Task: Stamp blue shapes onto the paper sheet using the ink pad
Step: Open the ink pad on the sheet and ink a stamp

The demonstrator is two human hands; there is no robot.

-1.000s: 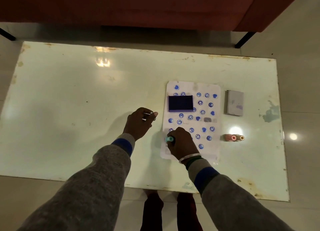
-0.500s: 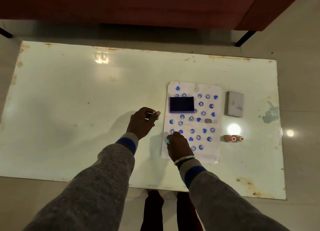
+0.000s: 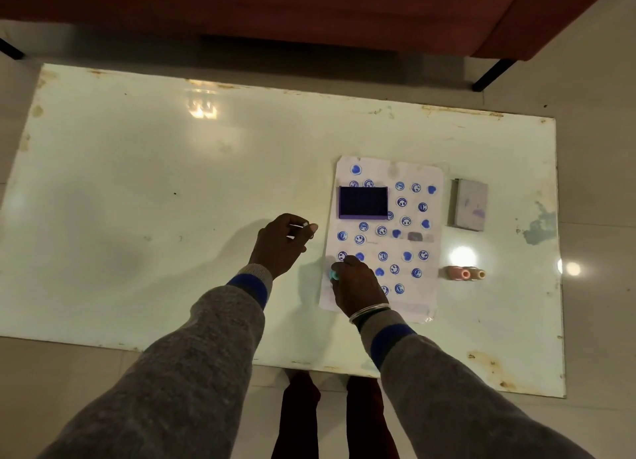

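Observation:
A white paper sheet [image 3: 430, 297] covered with several blue stamped faces and hearts lies on the table. A dark blue ink pad [image 3: 363, 202] sits on its upper left part. My right hand [image 3: 356, 285] grips a small teal stamp [image 3: 334, 275] and holds it down at the sheet's lower left edge. My left hand [image 3: 280, 243] hovers left of the sheet with curled fingers, pinching a small pale object [image 3: 304, 224] that is too small to identify.
The pale table [image 3: 137, 183] has worn, stained edges. A grey ink-pad lid [image 3: 469, 209] lies right of the sheet. Two more stamps, pink [image 3: 457, 272] and orange [image 3: 478, 274], lie on their sides below it. A red sofa [image 3: 309, 7] stands beyond the table.
My right hand with the teal stamp has slid slightly down and left on the sheet. My left hand stays in place.

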